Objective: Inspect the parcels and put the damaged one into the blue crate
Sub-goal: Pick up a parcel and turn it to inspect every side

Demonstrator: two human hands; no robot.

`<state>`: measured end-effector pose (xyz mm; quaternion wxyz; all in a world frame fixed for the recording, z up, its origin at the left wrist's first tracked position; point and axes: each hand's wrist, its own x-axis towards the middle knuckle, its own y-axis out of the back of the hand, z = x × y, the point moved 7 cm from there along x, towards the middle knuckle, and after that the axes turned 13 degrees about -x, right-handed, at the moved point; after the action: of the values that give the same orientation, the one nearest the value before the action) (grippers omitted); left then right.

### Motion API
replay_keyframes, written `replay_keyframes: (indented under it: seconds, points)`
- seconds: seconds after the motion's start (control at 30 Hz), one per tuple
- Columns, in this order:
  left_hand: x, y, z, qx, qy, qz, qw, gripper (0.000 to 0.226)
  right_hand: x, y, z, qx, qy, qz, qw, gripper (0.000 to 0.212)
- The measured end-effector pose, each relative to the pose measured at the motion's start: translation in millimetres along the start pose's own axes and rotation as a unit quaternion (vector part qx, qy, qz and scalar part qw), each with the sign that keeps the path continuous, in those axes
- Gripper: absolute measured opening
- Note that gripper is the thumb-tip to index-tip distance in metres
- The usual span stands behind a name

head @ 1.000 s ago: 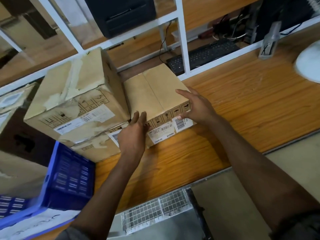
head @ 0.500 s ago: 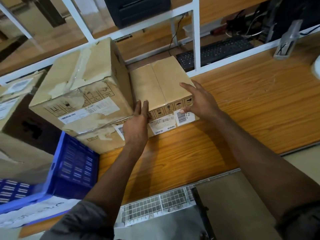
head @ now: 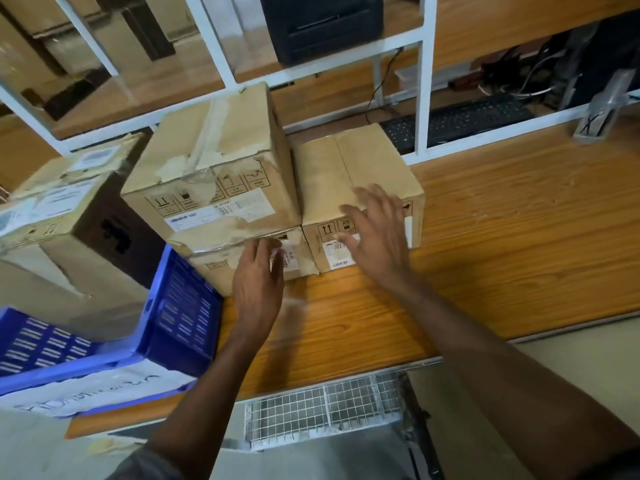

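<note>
Stacked parcels [head: 214,188] L of single parcel [head: 356,168] — crate [head: 180,317] front-L, keyboard [head: 460,121] behind.

Grey sleeve [head: 149,462] tops the left forearm [head: 214,368] (bare); right forearm [head: 485,341] bare too.

Top box [head: 214,161]: a row of printed handling signs [head: 188,199]; white barcode label [head: 221,214], letters too small to read.
Right box [head: 360,168]: two-arrows-up sign [head: 328,229]; white sticker [head: 337,254] with barcode, not readable.
Bottom box [head: 214,268]: small sticker [head: 290,258], text blurred.
Left box [head: 52,223]: white papers [head: 62,199], text blurred.
Blue crate [head: 183,306]: handwritten sheet [head: 86,393], not readable.
Readable words or numbers: none.
</note>
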<state>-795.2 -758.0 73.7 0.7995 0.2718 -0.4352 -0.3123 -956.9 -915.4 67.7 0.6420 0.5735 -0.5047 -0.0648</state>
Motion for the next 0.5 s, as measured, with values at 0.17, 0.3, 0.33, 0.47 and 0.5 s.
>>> replay_keyframes:
  seconds: [0.17,0.3,0.33,0.47,0.5]
  points:
    - [11.5,12.8,-24.7,0.007,0.031,-0.012,0.999,0.039,0.0,-12.5,-68.3,0.064,0.043,-0.037,0.996,0.063]
    - [14.4,17.9,-33.8,0.009,0.043,-0.039,0.998,0.048,3.5,-21.2,-89.3,0.072,0.014,-0.065,0.995,0.061]
    - [14.3,19.0,-35.6,0.006,0.048,-0.047,0.998,0.050,4.4,-22.4,-89.9,0.075,0.003,-0.065,0.995,0.060]
    - [9.1,26.9,-33.8,-0.024,0.048,-0.082,0.995,0.057,5.1,-23.5,-87.9,0.078,-0.017,-0.068,0.995,0.061]
    - [6.0,32.1,-32.4,-0.031,0.045,-0.083,0.995,0.057,3.6,-22.1,-88.6,0.087,-0.025,-0.069,0.994,0.062]
